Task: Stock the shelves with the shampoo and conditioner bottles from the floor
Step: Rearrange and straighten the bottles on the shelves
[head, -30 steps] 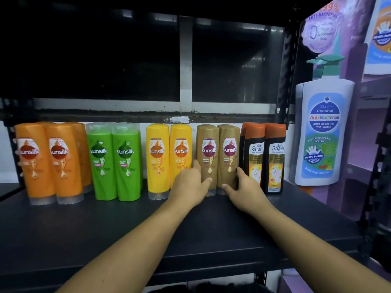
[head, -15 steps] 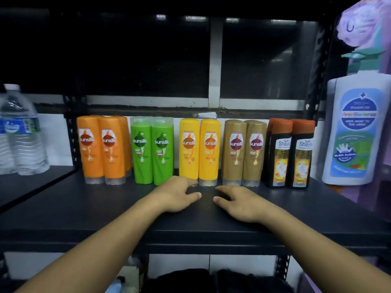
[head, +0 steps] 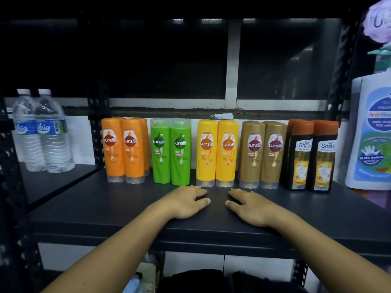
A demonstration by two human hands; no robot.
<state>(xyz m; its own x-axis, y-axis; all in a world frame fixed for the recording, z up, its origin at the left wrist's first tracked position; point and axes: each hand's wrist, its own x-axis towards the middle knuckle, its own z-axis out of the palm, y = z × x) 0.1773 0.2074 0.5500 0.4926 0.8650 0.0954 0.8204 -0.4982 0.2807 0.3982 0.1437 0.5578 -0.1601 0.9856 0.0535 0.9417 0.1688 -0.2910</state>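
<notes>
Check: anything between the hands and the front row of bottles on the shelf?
Nothing visible. The left hand and right hand lie flat and empty on the dark shelf, just in front of the yellow bottles; only bare shelf separates them. The brown bottles stand right of those, also unobstructed.

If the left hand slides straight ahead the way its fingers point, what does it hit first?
Most likely the left yellow bottle: the left hand lies flat on the shelf, fingertips just short of that bottle's clear cap. The neighbouring green bottle is a near miss.
</notes>
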